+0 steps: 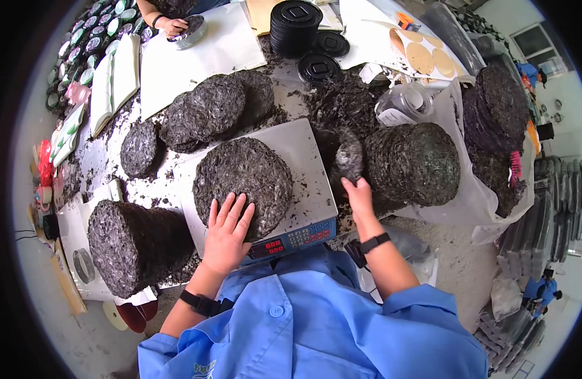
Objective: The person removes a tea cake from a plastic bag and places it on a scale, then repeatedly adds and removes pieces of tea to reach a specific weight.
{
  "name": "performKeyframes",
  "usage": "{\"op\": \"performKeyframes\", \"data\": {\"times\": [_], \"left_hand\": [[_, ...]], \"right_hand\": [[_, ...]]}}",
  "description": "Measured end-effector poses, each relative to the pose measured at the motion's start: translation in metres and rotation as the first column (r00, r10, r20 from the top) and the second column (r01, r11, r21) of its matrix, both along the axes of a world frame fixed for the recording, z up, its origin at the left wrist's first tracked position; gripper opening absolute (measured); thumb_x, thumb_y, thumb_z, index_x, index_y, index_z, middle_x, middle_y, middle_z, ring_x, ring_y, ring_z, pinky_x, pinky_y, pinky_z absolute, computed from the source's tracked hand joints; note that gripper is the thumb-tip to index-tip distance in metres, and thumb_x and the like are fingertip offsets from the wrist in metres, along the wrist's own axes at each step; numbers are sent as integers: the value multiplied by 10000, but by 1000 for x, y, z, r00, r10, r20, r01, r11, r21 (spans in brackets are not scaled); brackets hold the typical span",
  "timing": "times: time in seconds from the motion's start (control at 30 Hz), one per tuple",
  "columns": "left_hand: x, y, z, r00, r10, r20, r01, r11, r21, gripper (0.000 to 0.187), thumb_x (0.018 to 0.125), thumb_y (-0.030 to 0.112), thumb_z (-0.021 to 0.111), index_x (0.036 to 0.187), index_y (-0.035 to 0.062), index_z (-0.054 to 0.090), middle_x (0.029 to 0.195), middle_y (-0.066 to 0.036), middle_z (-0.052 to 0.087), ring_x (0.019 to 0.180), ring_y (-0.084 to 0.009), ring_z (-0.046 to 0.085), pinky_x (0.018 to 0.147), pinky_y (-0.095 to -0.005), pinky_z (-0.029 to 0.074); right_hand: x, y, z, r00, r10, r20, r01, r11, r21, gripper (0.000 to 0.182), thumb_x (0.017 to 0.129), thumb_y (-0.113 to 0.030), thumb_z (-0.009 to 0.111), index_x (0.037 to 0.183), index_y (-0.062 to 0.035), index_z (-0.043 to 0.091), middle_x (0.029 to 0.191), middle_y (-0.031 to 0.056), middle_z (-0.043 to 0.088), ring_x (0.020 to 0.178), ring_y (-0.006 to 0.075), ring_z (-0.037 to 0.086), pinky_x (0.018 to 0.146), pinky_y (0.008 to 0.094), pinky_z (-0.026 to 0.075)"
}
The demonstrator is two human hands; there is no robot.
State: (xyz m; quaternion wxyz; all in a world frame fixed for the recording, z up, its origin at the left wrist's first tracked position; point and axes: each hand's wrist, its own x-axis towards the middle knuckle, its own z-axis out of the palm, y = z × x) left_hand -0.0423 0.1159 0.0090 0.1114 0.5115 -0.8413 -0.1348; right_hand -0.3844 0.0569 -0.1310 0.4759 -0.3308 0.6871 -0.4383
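Note:
My left hand (229, 226) lies flat, fingers spread, on a round dark cake of what looks like dried seaweed (245, 177). That cake rests on the white pan of a digital scale (310, 180), whose red display is lit. To the right of the scale, my right hand (359, 197) is closed on the near end of a dark, shiny seaweed piece (349, 158); its fingers are partly hidden beneath it. Just beyond that hand lies a thick stack of round seaweed cakes (420, 165). Another stack (123, 246) lies on its side at the left.
Several cakes (215, 107) lean together behind the scale, beside loose seaweed (348, 101). A clear plastic jar (404, 104) and black lids (295, 31) stand farther back. Across the table, another person's hand (173, 26) touches a round container (188, 35). Plastic sheeting (452, 136) is at right.

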Motion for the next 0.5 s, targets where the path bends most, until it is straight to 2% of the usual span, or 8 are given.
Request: {"op": "performKeyframes", "data": {"times": [0.07,0.13,0.23,0.27,0.33,0.4,0.43,0.5], "left_hand": [[5,-1,10,994,19,-111,-22,1000,-23,879,547,18,737,1382,77,469,1466,-149,418,1378,-343,364,1153,-545,234],[12,-3,22,963,70,-261,-88,994,-58,817,593,-69,652,1380,50,468,1461,-170,425,1366,-360,383,1151,-508,262],[23,-4,24,781,198,-593,-267,963,-31,697,708,-145,457,1387,15,459,1436,-212,448,1351,-370,411,1138,-414,296],[26,-3,25,719,204,-664,-289,957,-19,662,750,-145,437,1391,17,454,1446,-208,439,1355,-357,412,1135,-404,294],[26,0,30,712,193,-675,-294,955,-36,653,757,-148,445,1389,18,456,1446,-207,438,1356,-356,410,1132,-407,302],[22,3,22,805,163,-570,-228,973,-45,671,735,-103,548,1386,35,457,1460,-194,416,1368,-363,384,1143,-437,290],[18,5,21,903,117,-414,-151,987,-52,689,730,-40,612,1394,49,452,1473,-182,401,1375,-357,371,1149,-455,274],[8,8,14,993,-15,-117,13,1000,-21,747,707,97,722,1400,61,445,1491,-174,375,1393,-354,337,1160,-489,239]], "right_hand": [[-6,2,51,992,-2,126,2,1000,1,264,888,-149,669,1122,-42,609,999,8,670,854,101,628,720,266,512],[-4,2,92,973,54,224,-27,992,-124,287,889,-125,661,1155,-50,582,1041,11,658,882,92,620,718,250,508],[25,2,146,945,252,210,-223,963,-153,307,887,-99,651,1175,-44,561,1070,23,648,897,87,614,713,242,502],[43,3,149,910,315,269,-270,943,-193,326,869,-114,679,1165,-40,563,1033,34,656,845,96,624,665,244,498],[80,4,157,853,495,168,-489,869,-79,443,858,-76,683,1261,-5,513,1051,55,647,852,116,624,708,259,521],[116,4,154,827,561,41,-562,824,67,469,855,-92,688,1271,13,499,1014,66,653,779,130,625,666,259,522],[124,8,153,831,547,103,-552,834,22,420,879,-105,664,1254,11,515,986,75,663,765,139,639,628,249,514],[110,19,135,897,442,10,-442,897,-30,375,892,-124,655,1231,-10,544,946,84,679,770,145,661,613,258,526]]}}
